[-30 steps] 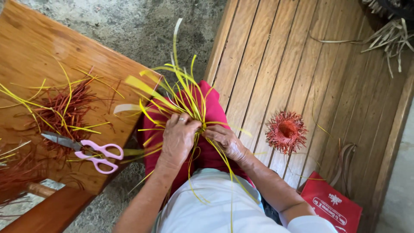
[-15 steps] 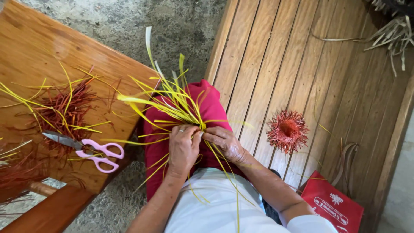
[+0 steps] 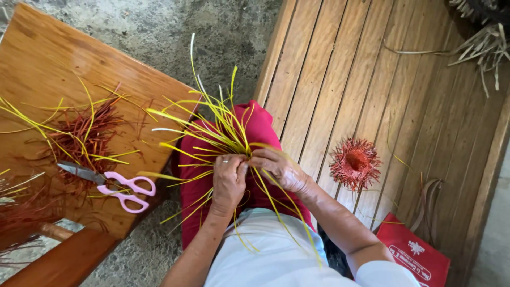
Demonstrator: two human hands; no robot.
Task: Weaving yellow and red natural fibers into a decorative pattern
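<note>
Both my hands meet over my lap on red trousers (image 3: 255, 133). My left hand (image 3: 228, 178), with a ring on one finger, and my right hand (image 3: 276, 167) pinch the gathered middle of a bundle of thin yellow strips (image 3: 215, 125). The strips fan up and to the left from my fingers, and some trail down over my white shirt (image 3: 265, 250). A finished small red woven piece with a fringed rim (image 3: 355, 163) lies on the wooden bench to my right, apart from my hands.
A wooden table (image 3: 48, 69) at the left holds pink-handled scissors (image 3: 114, 186), a heap of red strips (image 3: 85, 135) and loose yellow strips. A slatted wooden bench (image 3: 372, 79) carries a red packet (image 3: 417, 255) and dry pale strips (image 3: 481, 45). Grey concrete floor (image 3: 212, 32) lies between.
The yellow bundle has turned in my hands and its free ends have swung. My hands have shifted slightly to the right and still grip it.
</note>
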